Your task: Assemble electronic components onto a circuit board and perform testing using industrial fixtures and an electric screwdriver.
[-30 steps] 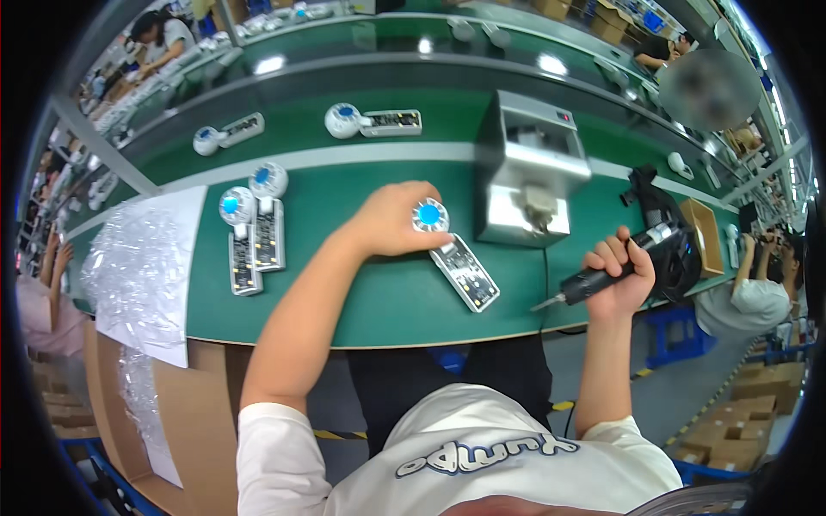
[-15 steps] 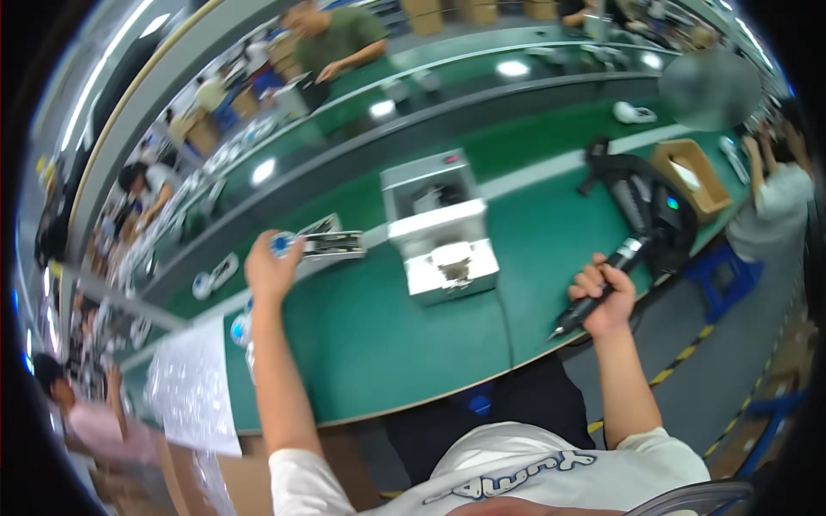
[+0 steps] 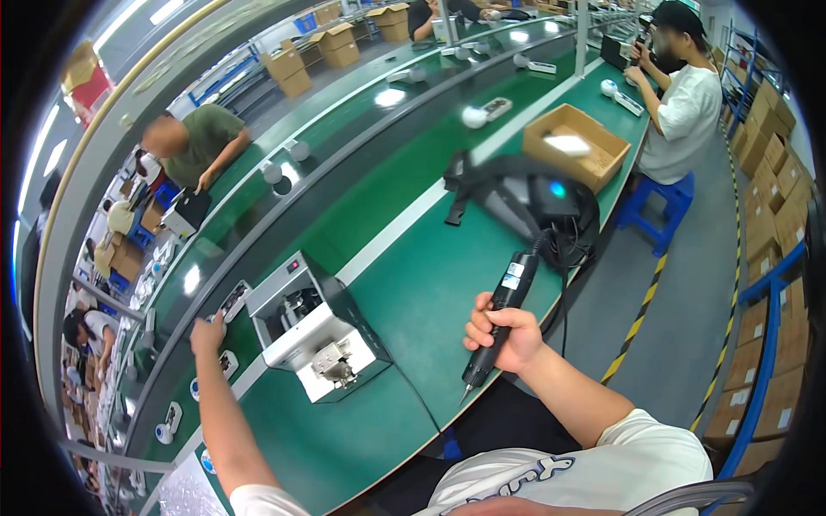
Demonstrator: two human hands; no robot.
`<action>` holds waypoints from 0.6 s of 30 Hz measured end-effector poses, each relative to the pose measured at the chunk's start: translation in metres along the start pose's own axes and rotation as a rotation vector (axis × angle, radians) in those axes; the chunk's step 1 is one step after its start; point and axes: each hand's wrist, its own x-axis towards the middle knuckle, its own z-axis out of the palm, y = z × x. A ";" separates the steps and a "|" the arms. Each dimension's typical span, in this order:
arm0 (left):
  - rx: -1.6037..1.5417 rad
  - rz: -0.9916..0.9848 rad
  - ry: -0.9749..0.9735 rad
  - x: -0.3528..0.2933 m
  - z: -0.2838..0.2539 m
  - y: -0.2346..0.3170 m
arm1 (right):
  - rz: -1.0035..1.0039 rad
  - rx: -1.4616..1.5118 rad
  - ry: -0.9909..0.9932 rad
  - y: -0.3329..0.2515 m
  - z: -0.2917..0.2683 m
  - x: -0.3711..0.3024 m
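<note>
My right hand (image 3: 508, 334) is wrapped round a black electric screwdriver (image 3: 506, 305), its thin bit pointing down toward the table's front edge. At the far left, my left hand (image 3: 206, 335) is closed at the round end of a white device (image 3: 235, 301) with a long, open-backed body. The fingers partly hide that round end. Just nearer me, a similar device (image 3: 227, 365) lies beside my left forearm. A silver-and-white machine (image 3: 311, 322) with a metal fixture (image 3: 335, 365) on its front stands between my hands.
A black bag-like item (image 3: 525, 202) with straps lies beyond the screwdriver, near a cardboard tray (image 3: 594, 176). More white devices (image 3: 490, 113) sit along the green belt (image 3: 379, 193). Clear plastic wrap (image 3: 194, 490) lies lower left. A co-worker (image 3: 684, 103) sits on a blue stool (image 3: 658, 211).
My view has swung right. My left hand has carried the device to the green belt beyond the machine's left side. My right hand still grips the screwdriver.
</note>
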 end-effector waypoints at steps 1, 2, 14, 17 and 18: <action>0.041 0.050 0.036 -0.010 -0.013 0.002 | -0.013 0.000 0.011 -0.003 -0.002 -0.002; 0.082 0.089 0.075 -0.021 -0.025 -0.005 | -0.011 0.002 0.015 -0.004 0.000 -0.002; -0.041 0.306 -0.270 -0.181 -0.073 -0.170 | 0.022 -0.044 0.075 0.001 0.006 0.003; -0.087 0.365 -0.241 -0.201 -0.076 -0.163 | 0.017 -0.059 0.087 0.001 0.005 0.003; -0.111 0.392 -0.261 -0.203 -0.081 -0.153 | 0.022 -0.066 0.068 0.001 0.000 0.005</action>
